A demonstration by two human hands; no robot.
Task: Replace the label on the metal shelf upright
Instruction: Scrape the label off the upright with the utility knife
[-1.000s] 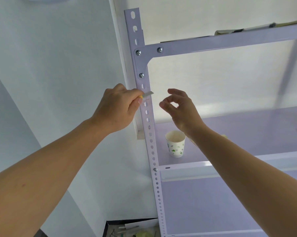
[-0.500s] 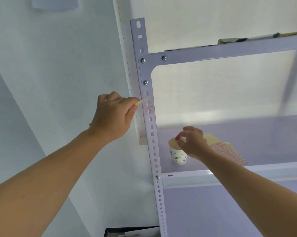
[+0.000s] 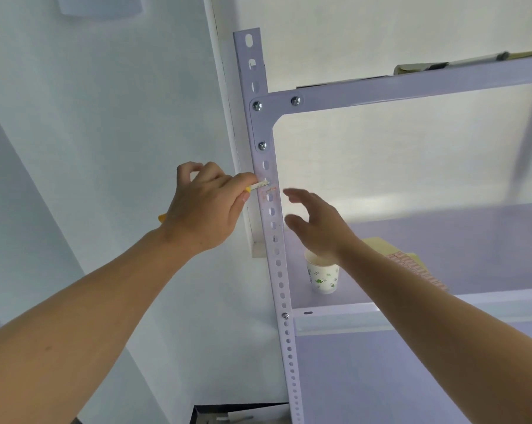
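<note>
- Hands first: the left hand (image 3: 205, 209) is curled closed around a small utility knife (image 3: 258, 186), pinching it between thumb and forefinger; a yellow end of the handle shows behind the wrist.
- The blade's tip rests against the face of the metal shelf upright (image 3: 272, 228), at a slot just below the corner bracket.
- Right where the tip touches, reddish label residue (image 3: 267, 193) marks the upright; whether any whole piece of label is left there is too small to tell.
- The right hand (image 3: 316, 228) is spread open and holds nothing, fingers loosely extended and somewhat blurred, hovering just to the right of the upright and near the residue without touching it.
- Below that hand, a paper cup (image 3: 323, 275) with green print stands upright on the middle shelf (image 3: 442, 234), close to the upright.
- Behind the right forearm, a yellowish sheet of labels (image 3: 411, 261) with rows of small pinkish stickers lies flat on the same shelf, partly hidden by the arm.
- On the top shelf, thin flat items lie near the right edge, too indistinct to identify.
</note>
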